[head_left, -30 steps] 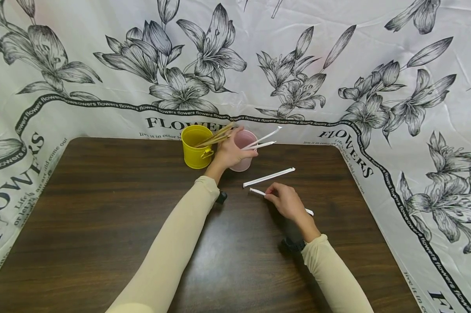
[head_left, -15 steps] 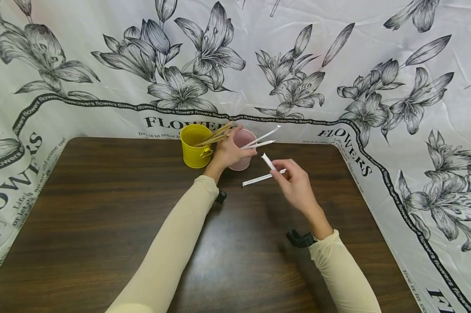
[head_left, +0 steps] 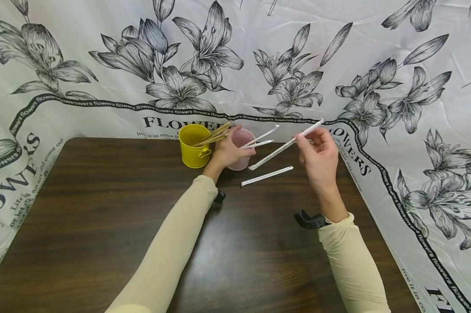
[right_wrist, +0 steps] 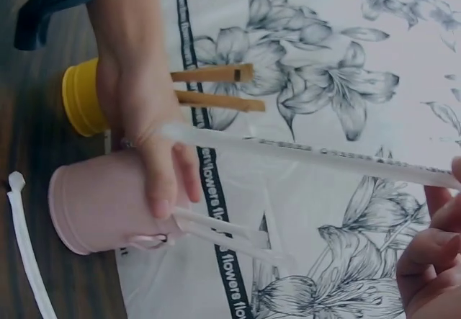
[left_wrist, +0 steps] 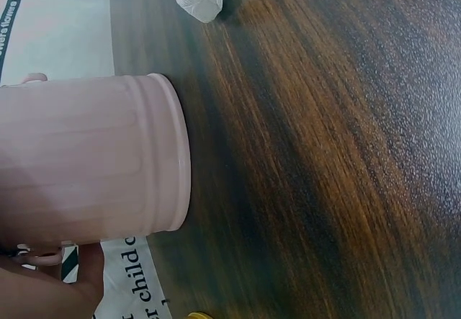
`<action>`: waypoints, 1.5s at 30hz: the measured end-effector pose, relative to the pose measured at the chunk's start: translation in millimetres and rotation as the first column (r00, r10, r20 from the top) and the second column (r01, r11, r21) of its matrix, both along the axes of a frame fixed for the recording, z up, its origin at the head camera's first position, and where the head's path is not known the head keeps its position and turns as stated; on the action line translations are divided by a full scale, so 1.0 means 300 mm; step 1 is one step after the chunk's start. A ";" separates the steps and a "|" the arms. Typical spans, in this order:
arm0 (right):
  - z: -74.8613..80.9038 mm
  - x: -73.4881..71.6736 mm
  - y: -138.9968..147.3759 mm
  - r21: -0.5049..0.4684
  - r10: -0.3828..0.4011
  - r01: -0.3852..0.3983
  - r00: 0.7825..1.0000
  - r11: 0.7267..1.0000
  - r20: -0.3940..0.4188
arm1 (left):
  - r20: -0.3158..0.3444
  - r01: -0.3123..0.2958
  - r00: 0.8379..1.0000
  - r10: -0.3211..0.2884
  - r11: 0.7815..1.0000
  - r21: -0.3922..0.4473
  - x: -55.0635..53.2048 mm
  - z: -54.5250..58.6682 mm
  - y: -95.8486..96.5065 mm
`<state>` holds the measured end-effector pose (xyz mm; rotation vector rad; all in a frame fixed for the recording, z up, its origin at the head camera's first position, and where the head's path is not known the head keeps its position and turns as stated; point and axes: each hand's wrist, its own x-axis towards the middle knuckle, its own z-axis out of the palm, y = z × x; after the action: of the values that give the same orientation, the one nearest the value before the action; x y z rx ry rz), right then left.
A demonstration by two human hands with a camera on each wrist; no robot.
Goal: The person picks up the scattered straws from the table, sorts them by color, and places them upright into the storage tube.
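Note:
My left hand grips the upper part of a small pink bucket, its thumb at the front side. Two white paper-wrapped straws lean out of this bucket toward the right. Between thumb and fingers, my right hand pinches another wrapped straw near its upper end. That straw slants in the air, its low end toward the bucket; printing shows along it in the right wrist view. One more wrapped straw lies on the table in front of the pink bucket.
A yellow bucket with several wooden sticks stands left of the pink one, partly behind my left hand. The dark wooden table ends at a white flower-printed cloth behind the buckets.
My right hand has picked the straw up from the table and carried it up and away, turning it to slant toward the pink bucket. The left hand stays on the bucket.

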<state>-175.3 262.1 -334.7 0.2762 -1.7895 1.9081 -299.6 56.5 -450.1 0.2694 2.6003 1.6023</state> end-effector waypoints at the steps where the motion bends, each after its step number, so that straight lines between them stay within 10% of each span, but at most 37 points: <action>1: 0.008 -0.011 0.001 -0.032 0.003 -0.003 1.000 0.999 -0.016 | 0.003 0.002 1.000 -0.002 1.000 0.003 0.000 0.001 -0.001; 12: 0.034 -0.175 -0.055 0.104 -0.051 0.053 0.998 0.993 -0.022 | 0.004 0.006 1.000 -0.006 1.000 0.027 0.001 0.016 -0.008; 25: -0.059 -0.337 -0.140 0.421 -0.122 0.104 0.992 0.901 0.016 | -0.013 0.020 1.000 -0.019 0.999 0.041 -0.004 0.016 -0.010; 32: -0.075 -0.370 -0.164 0.517 -0.171 0.091 0.979 0.851 0.110 | -0.007 0.022 1.000 -0.022 1.000 0.015 0.001 0.021 0.000; 45: -0.088 -0.370 -0.173 0.502 -0.126 0.022 0.977 0.865 0.174 | -0.009 0.013 1.000 -0.012 1.000 0.015 0.005 0.011 -0.003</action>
<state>-286.2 210.1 -361.0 0.1885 -2.3826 1.4295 -298.1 55.6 -446.9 0.2935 2.5885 1.6211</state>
